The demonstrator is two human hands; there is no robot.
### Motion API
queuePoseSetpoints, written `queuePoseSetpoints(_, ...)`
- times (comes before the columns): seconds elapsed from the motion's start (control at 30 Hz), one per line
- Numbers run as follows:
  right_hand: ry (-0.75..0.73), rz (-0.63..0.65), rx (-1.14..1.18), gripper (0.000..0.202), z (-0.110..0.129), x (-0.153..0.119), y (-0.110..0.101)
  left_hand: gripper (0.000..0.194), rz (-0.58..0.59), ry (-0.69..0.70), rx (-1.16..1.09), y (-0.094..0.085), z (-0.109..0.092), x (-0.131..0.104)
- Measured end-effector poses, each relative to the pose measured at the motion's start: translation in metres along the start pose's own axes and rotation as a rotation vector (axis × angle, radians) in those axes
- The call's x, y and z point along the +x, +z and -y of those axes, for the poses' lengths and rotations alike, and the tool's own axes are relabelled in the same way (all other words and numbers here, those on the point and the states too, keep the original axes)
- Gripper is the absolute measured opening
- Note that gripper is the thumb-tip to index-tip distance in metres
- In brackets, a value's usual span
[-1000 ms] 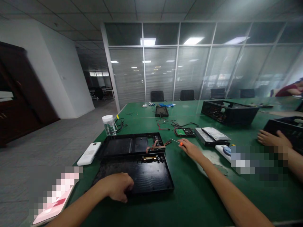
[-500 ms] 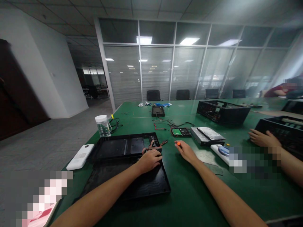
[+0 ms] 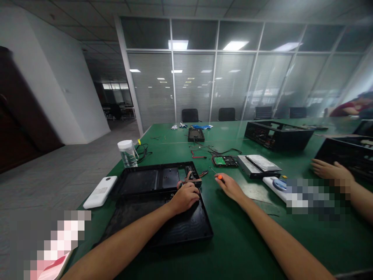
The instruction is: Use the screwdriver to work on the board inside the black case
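Observation:
An opened black casing (image 3: 145,181) lies in front of me, with two shallow halves side by side. My left hand (image 3: 185,199) rests over the right part of its seam, fingers curled together; whatever they hold is hidden beneath them. Just beyond those fingers, a multicoloured ribbon cable (image 3: 190,179) loops over the casing's right end. To the right, my right hand (image 3: 230,186) is closed around the orange handle of a screwdriver (image 3: 220,177). Its thin shaft points left and away from me, above the green table (image 3: 233,241) and apart from the casing.
Beyond my right hand lie a green circuit board (image 3: 220,160) and a silver drive (image 3: 258,165). A bottle (image 3: 127,154) and a white phone-shaped device (image 3: 100,192) stand left. Another person's hand (image 3: 333,171) touches a black computer case (image 3: 349,157) at right.
The view has shifted slightly, so things at the right appear farther right. Both my hands stay in about the same places, the screwdriver still in the right one.

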State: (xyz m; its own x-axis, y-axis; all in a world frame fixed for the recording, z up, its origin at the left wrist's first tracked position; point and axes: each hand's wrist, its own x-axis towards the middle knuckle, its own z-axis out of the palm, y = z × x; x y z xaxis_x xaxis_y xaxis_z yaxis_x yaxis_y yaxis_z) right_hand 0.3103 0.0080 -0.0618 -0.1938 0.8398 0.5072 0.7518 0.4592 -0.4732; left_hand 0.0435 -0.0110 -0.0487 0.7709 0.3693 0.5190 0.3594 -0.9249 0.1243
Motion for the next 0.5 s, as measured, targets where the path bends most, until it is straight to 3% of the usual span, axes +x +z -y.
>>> queuePoseSetpoints(0.1, 0.016, 0.003, -0.002, 0.030, 0.0010, -0.0002, -0.0010, 0.021, -0.038, -0.010, -0.046, -0.0006, -0.0008, 0.0001)
queuePoseSetpoints(0.23, 0.019, -0.004, -0.002, 0.031, 0.0014, -0.0001, -0.0020, 0.023, -0.082, -0.062, 0.059, 0.0036, -0.0021, 0.0006)
queuePoseSetpoints(0.5, 0.026, 0.014, -0.031, 0.031, 0.0070, 0.0001, -0.0085, 0.023, 0.016, 0.057, 0.166, 0.0030, -0.0002, 0.0026)
